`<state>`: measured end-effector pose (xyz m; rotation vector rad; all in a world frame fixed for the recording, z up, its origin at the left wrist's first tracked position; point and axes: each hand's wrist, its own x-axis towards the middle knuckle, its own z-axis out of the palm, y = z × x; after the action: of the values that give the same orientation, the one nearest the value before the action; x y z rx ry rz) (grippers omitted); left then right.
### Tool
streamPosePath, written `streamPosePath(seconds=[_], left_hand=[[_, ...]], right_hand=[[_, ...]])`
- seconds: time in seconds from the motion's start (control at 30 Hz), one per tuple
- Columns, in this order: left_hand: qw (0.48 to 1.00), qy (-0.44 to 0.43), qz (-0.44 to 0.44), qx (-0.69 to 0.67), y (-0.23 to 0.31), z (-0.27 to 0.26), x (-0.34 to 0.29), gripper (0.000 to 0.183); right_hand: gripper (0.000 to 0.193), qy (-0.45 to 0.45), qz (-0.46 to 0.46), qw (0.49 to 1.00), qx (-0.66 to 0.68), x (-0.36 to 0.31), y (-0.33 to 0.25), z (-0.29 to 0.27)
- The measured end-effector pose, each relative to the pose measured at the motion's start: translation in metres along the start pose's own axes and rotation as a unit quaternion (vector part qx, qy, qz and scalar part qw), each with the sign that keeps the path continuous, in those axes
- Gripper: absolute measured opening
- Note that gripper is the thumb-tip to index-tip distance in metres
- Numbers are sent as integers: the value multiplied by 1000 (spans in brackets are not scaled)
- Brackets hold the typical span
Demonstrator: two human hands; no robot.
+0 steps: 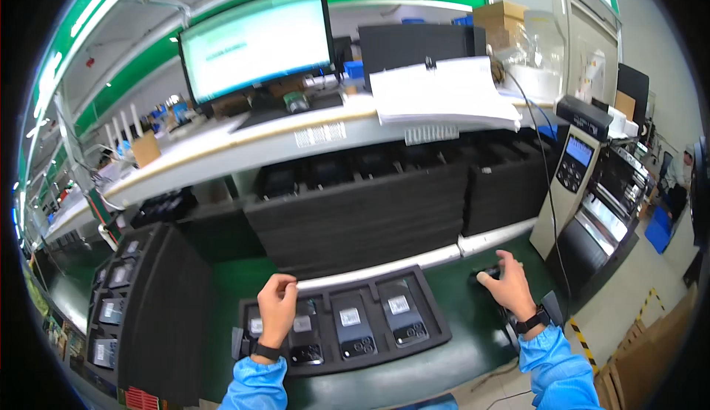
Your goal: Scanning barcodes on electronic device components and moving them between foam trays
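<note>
A black foam tray (436, 321) lies on the green bench top, with several dark smartphones (357, 332) side by side in its slots. Each phone has a white label on its back and a camera block at the near end. My left hand (277, 310) is over the tray's left end, fingers curled together in a pinch; whatever they may hold is too small to make out. It partly covers the leftmost phone. Right of the tray, my right hand (509, 288) is round a small black device (484, 274), mostly hidden by the palm, its kind unclear.
Stacked black foam trays (355, 232) form a wall behind; another stack (163, 314) with phones stands left. A label printer (580, 180) is at right, a cable (549, 180) hanging beside it. Above, a shelf (244, 155) carries a monitor (255, 44) and clipped papers (444, 88).
</note>
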<state>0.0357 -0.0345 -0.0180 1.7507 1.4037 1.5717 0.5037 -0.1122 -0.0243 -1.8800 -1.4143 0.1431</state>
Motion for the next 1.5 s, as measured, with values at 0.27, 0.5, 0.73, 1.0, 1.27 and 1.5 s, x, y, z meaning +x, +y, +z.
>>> streamPosePath(seconds=[0.27,0.5,0.73,1.0,1.27,1.5], left_hand=[[905,-309,270,109,25,132,-1,21],[930,-319,180,43,-4,166,-7,28],[927,-322,181,58,-11,162,-12,31],[904,-289,251,189,-2,168,-25,41],[915,-274,234,179,1,175,-25,38],[937,-286,189,68,2,174,-17,46]], right_hand=[[81,-119,136,983,39,-21,-12,5],[76,-266,125,931,216,-58,-101,17],[71,-260,61,952,150,-64,-126,38],[68,-164,100,978,85,-29,-67,32],[64,-121,109,984,71,-9,-26,52],[63,-103,108,988,43,-8,-28,57]])
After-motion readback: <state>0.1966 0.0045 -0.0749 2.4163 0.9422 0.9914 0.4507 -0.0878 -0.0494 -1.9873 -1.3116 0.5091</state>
